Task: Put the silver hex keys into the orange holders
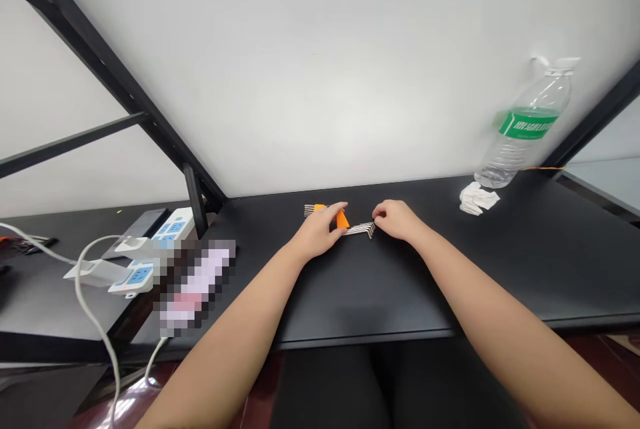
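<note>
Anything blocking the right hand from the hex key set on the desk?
Nothing visible. The right hand is right at the bent ends of the hex keys, with no object between them. The left hand is on the other side, at the orange holder.

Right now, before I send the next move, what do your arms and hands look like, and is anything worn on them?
Your bare left hand and bare right hand have no gloves. The left forearm and right forearm show no sleeves, bands or cables. Black trousers are the only visible clothing.
</note>
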`<state>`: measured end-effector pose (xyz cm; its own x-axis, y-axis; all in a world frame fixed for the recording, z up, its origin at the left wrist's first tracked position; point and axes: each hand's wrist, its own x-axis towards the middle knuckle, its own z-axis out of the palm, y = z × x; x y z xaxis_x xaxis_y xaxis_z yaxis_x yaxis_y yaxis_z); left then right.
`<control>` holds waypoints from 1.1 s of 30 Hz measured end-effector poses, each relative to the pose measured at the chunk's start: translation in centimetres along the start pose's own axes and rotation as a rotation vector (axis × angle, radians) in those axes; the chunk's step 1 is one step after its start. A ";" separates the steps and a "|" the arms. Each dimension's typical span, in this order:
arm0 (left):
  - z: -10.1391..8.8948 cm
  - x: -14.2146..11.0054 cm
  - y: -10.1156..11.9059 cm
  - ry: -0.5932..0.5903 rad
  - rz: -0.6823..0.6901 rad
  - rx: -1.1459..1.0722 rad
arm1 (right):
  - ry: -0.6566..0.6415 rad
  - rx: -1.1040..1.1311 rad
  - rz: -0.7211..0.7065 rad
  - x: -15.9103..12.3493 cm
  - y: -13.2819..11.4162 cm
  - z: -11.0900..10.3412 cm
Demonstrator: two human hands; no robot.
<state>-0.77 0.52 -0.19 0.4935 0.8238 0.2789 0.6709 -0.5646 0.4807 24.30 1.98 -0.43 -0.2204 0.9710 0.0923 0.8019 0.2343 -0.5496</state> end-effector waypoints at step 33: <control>0.1 0.1 -0.2 0.025 -0.034 -0.070 | -0.082 -0.072 -0.242 -1.1 -1.1 1.2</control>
<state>-0.82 0.73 -0.38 0.4563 0.8440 0.2818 0.6463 -0.5320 0.5470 23.02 0.57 -0.96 -0.4525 0.8800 0.1444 0.7570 0.4647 -0.4594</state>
